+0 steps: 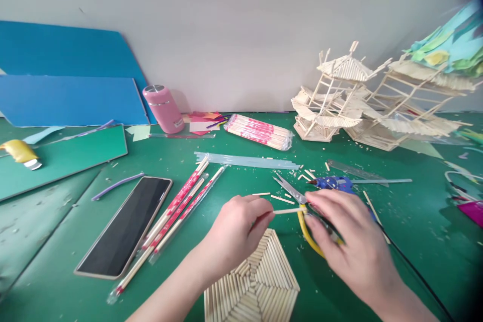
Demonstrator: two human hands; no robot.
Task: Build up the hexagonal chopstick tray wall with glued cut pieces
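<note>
My left hand [241,221] is closed, pinching one end of a short thin wooden stick [287,211]. The stick points right, and its other end lies between the thumb and fingertips of my right hand [345,236]. Under and beside my right hand are scissors with yellow handles [307,239], their blades a little apart and pointing up and left. Whether that hand touches the scissors is hard to make out. Below both hands lies a many-sided panel of sticks [269,276] laid in wedge-shaped sections, partly covered by my left hand.
A blue glue gun [332,183] and short stick offcuts [283,199] lie beyond my hands. To the left are wrapped sticks [177,206] and a phone [126,226]. Farther back stand a pink bottle [164,110], a stick pack [258,132] and stick pagoda models [332,105].
</note>
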